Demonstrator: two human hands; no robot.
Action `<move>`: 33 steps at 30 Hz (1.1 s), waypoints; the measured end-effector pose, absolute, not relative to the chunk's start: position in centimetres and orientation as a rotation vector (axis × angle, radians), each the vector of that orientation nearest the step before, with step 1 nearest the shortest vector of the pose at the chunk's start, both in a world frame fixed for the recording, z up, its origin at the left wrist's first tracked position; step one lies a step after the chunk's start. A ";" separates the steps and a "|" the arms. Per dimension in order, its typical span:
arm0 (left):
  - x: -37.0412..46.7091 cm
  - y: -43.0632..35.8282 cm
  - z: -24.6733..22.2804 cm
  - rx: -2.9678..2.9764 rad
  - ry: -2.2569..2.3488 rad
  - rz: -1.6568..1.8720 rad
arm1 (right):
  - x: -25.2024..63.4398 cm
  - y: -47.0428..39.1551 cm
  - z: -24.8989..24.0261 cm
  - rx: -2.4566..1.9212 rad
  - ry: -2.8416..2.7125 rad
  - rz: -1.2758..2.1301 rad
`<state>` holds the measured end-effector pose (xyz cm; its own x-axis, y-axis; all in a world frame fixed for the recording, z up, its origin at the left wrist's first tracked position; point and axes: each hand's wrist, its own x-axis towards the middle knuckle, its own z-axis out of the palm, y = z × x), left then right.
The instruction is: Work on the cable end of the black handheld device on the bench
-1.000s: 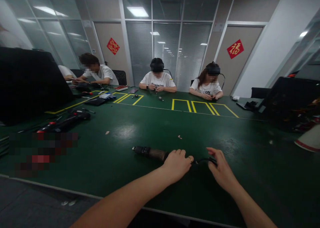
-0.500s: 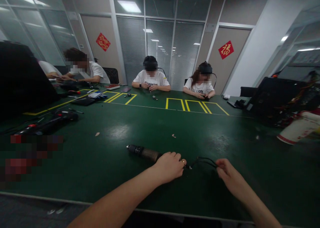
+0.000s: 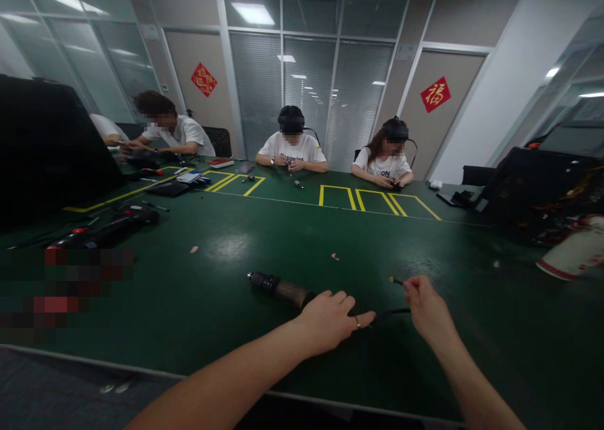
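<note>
Well, left hand wide over tool, right hand narrow around cable; white container, contents unclear.

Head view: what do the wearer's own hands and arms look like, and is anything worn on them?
Both are bare human hands, without gloves. The left hand wears a thin gold-coloured ring on one finger; no ring shows on the right hand. No sleeve, watch or bracelet shows on either arm.

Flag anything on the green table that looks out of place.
One pale scrap and a smaller scrap lie loose on the green table, beyond the dark tool. They look like stray litter; I see no spill.
</note>
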<state>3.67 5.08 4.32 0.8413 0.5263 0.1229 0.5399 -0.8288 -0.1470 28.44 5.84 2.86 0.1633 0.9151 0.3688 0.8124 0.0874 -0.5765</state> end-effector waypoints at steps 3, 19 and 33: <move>3.7 5.1 3.9 -2.831 -0.796 -0.087 | 25.9 5.0 3.4 -1.686 -1.657 0.041; 4.1 5.0 4.2 -2.919 -0.975 -0.199 | 26.0 -0.3 -1.5 -1.337 -2.276 -0.156; 6.9 5.0 4.4 -2.894 -1.456 -0.190 | 24.6 1.4 0.9 -1.451 -1.847 -0.160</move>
